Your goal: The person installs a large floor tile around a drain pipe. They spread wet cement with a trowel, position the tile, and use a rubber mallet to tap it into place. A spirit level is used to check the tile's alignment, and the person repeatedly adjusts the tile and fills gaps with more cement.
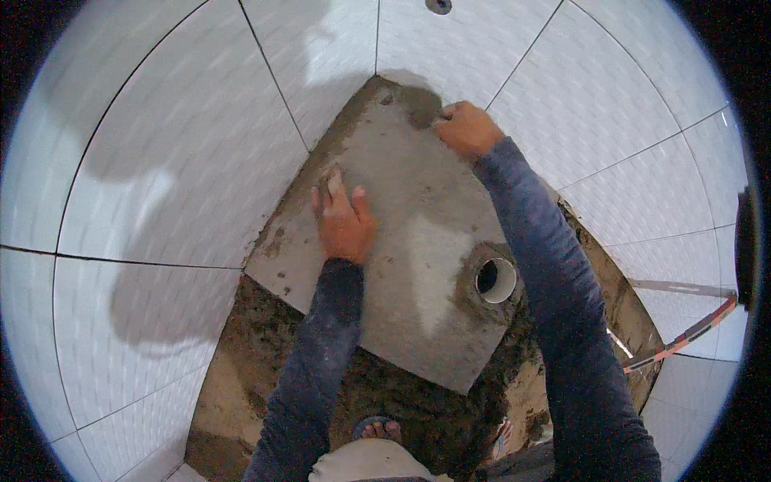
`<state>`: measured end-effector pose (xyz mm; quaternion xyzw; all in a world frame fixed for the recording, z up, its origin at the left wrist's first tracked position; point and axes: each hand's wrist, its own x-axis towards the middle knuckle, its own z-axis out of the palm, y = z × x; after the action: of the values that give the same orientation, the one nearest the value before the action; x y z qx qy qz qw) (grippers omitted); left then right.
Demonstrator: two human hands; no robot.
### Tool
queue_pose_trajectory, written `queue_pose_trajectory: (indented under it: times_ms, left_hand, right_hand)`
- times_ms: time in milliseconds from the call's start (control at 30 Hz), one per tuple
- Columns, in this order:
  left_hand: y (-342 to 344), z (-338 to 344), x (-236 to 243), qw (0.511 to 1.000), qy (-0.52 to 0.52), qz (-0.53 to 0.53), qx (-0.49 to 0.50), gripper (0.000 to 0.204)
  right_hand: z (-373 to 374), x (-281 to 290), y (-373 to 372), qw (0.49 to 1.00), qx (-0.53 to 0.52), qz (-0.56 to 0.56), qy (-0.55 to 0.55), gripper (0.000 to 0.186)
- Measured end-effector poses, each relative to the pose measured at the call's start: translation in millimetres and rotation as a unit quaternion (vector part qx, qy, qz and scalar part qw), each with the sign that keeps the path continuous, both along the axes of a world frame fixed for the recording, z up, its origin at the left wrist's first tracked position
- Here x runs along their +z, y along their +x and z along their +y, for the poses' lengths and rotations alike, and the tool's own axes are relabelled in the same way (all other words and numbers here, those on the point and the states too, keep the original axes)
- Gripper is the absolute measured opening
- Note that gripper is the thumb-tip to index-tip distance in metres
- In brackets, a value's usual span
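A grey floor tile (397,233) smeared with mortar lies in the corner between white wall tiles. Over its left part rests my left hand (345,221), fingers stretched forward and apart, close to or touching the surface. My right hand (470,130) is at the tile's far right side, by the foot of the right wall. Its fingers are curled together; whatever is in them is hidden. Dark wet mortar (419,106) spreads just left of those fingers, near the corner. A round white pipe (498,281) comes up through the tile's right side, ringed with mortar.
White textured wall tiles (177,185) rise at left and right. Dark damp soil or mortar (401,394) borders the tile's near edge. My sandalled foot (377,430) stands close below. At right, a red-and-black striped strip (683,341) slants beside a dark object (747,249).
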<state>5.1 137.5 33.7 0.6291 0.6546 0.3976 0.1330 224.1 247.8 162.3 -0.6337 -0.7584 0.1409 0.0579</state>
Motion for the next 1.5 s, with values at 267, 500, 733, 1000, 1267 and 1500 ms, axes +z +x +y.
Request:
queue_pose_trajectory:
  times_ms: [267, 500, 733, 1000, 1267, 1500]
  left_hand:
    - [0.0, 4.3, -12.7, 0.992, 0.01, 0.123, 0.008, 0.051]
    - [-1.0, -16.3, -3.9, 0.99, 0.029, 0.122, -0.061, 0.051]
    - [37.1, -130.6, 3.0, 0.957, -0.046, 0.258, -0.124, 0.057]
    - [44.0, -146.5, 7.6, 0.94, -0.049, 0.31, -0.135, 0.057]
    - [45.8, -147.4, 7.6, 0.935, -0.017, 0.324, -0.145, 0.057]
    - [46.8, -148.5, 9.5, 0.943, -0.032, 0.289, -0.164, 0.057]
  right_hand:
    - [-104.6, 58.2, 74.6, 0.999, -0.039, 0.013, -0.035, 0.041]
    - [-263.3, 146.2, 210.5, 0.99, -0.137, 0.01, -0.029, 0.04]
    - [-449.9, 63.9, 281.1, 0.941, -0.323, 0.065, -0.077, 0.059]
    - [-402.8, -32.1, 285.7, 0.864, -0.265, 0.419, -0.086, 0.034]
    - [-294.3, -84.7, 324.8, 0.589, -0.34, 0.684, -0.264, 0.031]
    - [-298.0, -59.2, 311.1, 0.659, -0.264, 0.622, -0.329, 0.037]
